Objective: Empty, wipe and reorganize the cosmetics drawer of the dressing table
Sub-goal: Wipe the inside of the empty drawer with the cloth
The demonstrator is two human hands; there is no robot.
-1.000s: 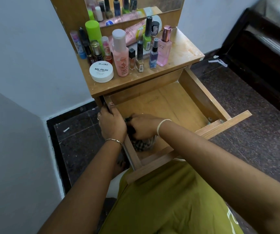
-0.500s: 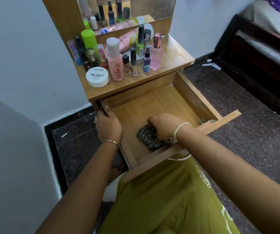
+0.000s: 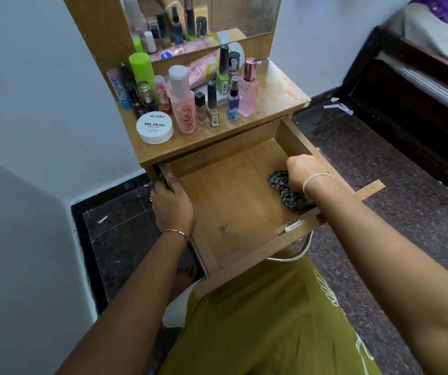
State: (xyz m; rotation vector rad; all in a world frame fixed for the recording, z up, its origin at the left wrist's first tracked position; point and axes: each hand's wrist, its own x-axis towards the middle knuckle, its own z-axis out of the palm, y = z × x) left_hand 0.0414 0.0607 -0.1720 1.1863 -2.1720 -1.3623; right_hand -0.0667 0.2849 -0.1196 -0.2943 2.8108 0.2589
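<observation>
The wooden drawer point(image 3: 233, 212) of the dressing table is pulled out and holds no cosmetics. My right hand point(image 3: 302, 171) grips a bunched dark checked cloth point(image 3: 285, 190) against the drawer floor by the right wall. My left hand point(image 3: 173, 204) grips the drawer's left wall near its back corner. Several cosmetics stand on the tabletop point(image 3: 277, 101): a white nail polish wipes jar point(image 3: 154, 128), a pink bottle with a white cap point(image 3: 182, 101), a pink perfume bottle point(image 3: 248, 90), a green-capped can point(image 3: 141, 69) and small polish bottles.
A mirror point(image 3: 204, 17) rises behind the tabletop. A white wall stands to the left and a dark wooden bed frame point(image 3: 417, 85) to the right. The floor point(image 3: 379, 163) is dark speckled stone. My green garment point(image 3: 266, 320) fills the lower view below the drawer front.
My right hand has swept the cloth from the drawer's front left corner across the floor to the right side. My left hand stays on the left wall.
</observation>
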